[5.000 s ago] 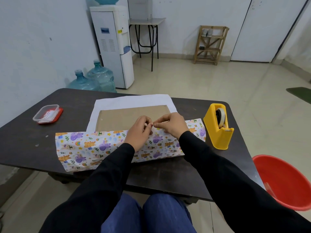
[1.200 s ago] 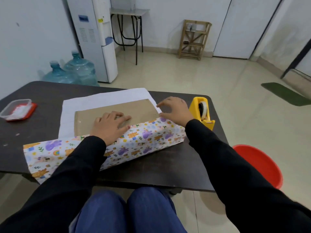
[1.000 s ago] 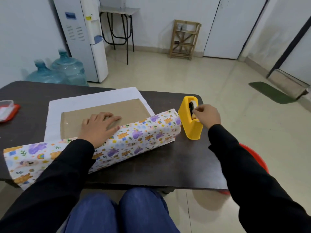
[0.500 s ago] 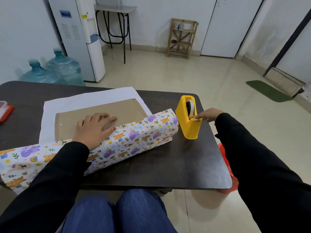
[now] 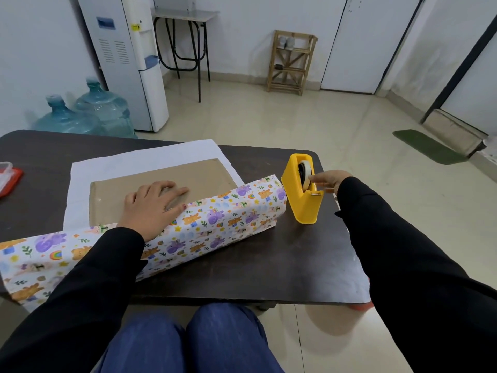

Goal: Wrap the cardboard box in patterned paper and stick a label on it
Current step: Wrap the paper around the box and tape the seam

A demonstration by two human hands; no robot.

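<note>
A flat brown cardboard box (image 5: 204,176) lies on the white underside of the patterned paper (image 5: 150,157). The paper's near side (image 5: 228,214), printed with bears and rainbows, is folded up over the box's front edge. My left hand (image 5: 153,203) rests flat on that fold and the box top, fingers straight. To the right stands a yellow tape dispenser (image 5: 301,203). My right hand (image 5: 329,181) reaches it from the right, its fingertips touching the tape roll and its thumb near the cutter. No label is in view.
The dark table (image 5: 269,259) ends just right of the dispenser. A clear container with a red lid (image 5: 8,179) sits at the far left edge. A sliver of a red bucket (image 5: 361,306) shows below the table's right corner. Water bottles (image 5: 88,114) stand behind the table.
My right hand left the paper's right end and went to the tape dispenser, where its fingers now touch the roll. My left hand has stayed pressed on the fold.
</note>
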